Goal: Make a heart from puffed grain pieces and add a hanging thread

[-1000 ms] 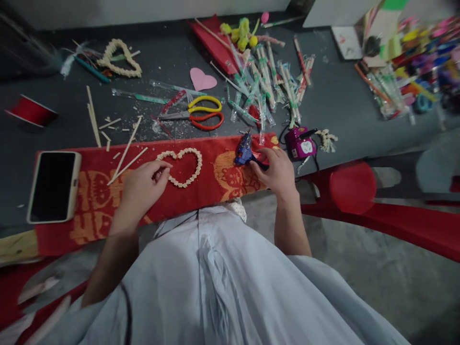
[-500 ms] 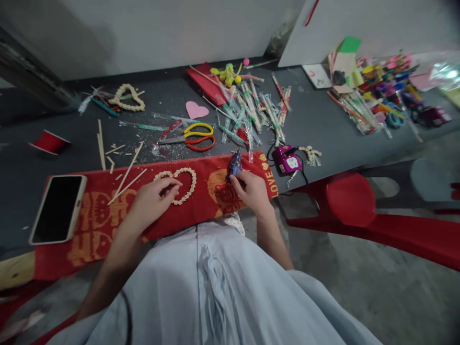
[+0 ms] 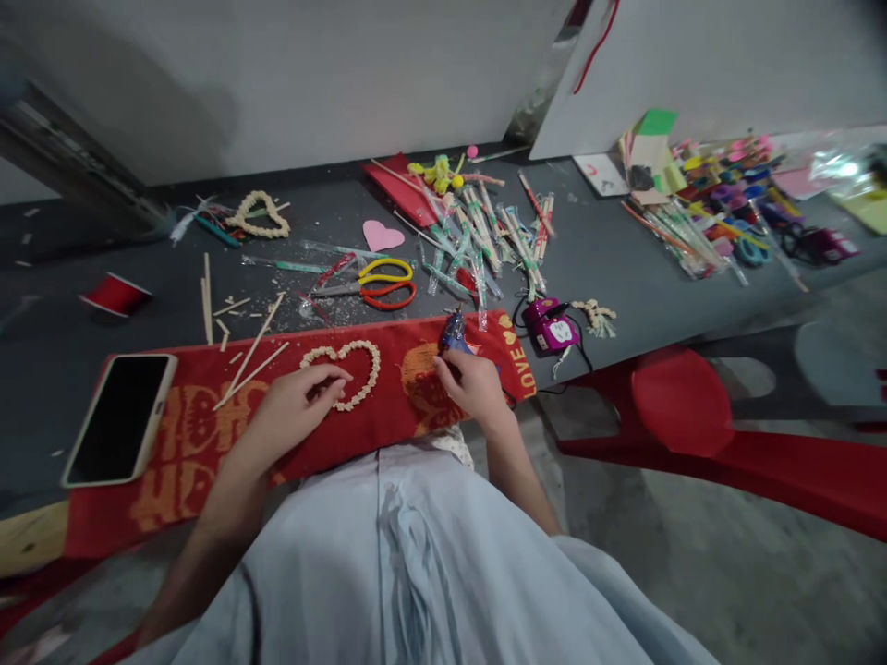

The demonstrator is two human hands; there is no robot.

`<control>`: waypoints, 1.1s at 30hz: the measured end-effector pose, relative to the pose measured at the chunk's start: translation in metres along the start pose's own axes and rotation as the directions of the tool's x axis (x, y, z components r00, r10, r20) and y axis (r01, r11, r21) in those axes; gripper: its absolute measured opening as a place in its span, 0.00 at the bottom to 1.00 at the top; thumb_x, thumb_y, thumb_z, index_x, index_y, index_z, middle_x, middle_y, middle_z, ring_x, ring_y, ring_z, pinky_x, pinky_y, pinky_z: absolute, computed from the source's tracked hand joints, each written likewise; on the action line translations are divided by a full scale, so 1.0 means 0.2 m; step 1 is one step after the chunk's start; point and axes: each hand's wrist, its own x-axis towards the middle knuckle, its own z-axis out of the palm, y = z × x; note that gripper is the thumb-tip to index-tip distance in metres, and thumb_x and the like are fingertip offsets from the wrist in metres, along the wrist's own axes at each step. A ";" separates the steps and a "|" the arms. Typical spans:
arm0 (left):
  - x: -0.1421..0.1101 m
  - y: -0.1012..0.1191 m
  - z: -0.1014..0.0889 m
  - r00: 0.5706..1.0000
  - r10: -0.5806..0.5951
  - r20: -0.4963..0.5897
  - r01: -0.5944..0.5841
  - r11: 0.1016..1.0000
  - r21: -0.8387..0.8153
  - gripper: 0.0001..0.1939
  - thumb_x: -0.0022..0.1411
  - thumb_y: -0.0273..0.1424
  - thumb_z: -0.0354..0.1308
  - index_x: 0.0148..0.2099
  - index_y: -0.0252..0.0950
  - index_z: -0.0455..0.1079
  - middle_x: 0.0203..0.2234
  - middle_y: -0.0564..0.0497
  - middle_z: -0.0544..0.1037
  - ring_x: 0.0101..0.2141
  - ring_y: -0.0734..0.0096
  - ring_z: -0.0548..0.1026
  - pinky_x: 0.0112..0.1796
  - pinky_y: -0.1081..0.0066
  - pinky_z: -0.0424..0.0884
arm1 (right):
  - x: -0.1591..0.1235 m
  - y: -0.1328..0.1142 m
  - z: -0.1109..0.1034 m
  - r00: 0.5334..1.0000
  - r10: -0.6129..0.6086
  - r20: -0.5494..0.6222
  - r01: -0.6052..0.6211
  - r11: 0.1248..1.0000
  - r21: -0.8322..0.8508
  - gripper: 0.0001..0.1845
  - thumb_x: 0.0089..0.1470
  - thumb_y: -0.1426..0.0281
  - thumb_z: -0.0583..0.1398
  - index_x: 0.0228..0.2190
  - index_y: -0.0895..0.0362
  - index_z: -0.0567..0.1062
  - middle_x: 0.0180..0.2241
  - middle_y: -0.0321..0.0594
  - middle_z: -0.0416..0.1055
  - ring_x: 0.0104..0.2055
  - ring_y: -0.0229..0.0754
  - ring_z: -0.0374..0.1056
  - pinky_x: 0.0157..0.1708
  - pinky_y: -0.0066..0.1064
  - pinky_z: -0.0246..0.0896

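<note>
On the red cloth [image 3: 374, 429] lies a pale heart-shaped frame [image 3: 376, 365] built of small wooden pieces. My left hand [image 3: 295, 406] covers its lower left side, fingers curled and closed about it; the exact contact is hidden. My right hand [image 3: 475, 383] is beside a blue glue gun [image 3: 454, 331], which rests on the cloth with its nozzle pointing away from me. The thumb and forefinger of that hand are slightly apart, and nothing shows between them. Thin wooden sticks [image 3: 253, 365] and short cut bits lie left of the heart.
Scissors [image 3: 386, 284], a pink paper heart [image 3: 382, 235] and wrapped chopsticks [image 3: 519, 240] lie behind the cloth. A phone [image 3: 121, 420] and a red spool [image 3: 116, 294] are left. A purple device [image 3: 551, 325] with a cord stands right, near a red chair [image 3: 683, 402].
My right hand has shifted slightly left, its fingertips coming away from the glue gun's rear. My left hand stays at the heart frame. The view has tilted a little upward.
</note>
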 end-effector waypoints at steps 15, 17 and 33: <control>0.01 -0.01 0.01 1.000 -0.003 0.017 0.004 0.998 -0.059 0.23 0.64 0.50 0.52 0.42 0.40 0.80 0.33 0.47 0.85 0.33 0.60 0.82 0.38 0.66 0.77 | 0.00 -0.07 -0.01 0.994 -0.033 0.107 0.035 0.999 -0.015 0.19 0.72 0.63 0.56 0.29 0.55 0.74 0.29 0.44 0.79 0.30 0.42 0.71 0.31 0.32 0.47; 0.00 -0.01 0.01 1.000 -0.002 0.023 0.004 0.999 -0.051 0.23 0.64 0.50 0.52 0.42 0.40 0.80 0.35 0.47 0.86 0.34 0.60 0.82 0.37 0.66 0.77 | 0.00 -0.08 -0.01 0.991 -0.034 0.131 0.036 0.999 -0.016 0.18 0.72 0.64 0.56 0.29 0.55 0.74 0.29 0.44 0.79 0.30 0.42 0.71 0.31 0.32 0.46; 0.04 -0.42 -0.05 0.956 -0.034 -0.293 0.198 0.810 0.553 0.26 0.69 0.34 0.42 0.56 0.29 0.78 0.51 0.31 0.81 0.51 0.42 0.78 0.57 0.48 0.74 | 0.02 -0.17 0.03 0.960 -0.037 0.277 0.051 0.998 -0.046 0.18 0.74 0.64 0.55 0.34 0.58 0.78 0.32 0.45 0.82 0.31 0.40 0.71 0.32 0.30 0.45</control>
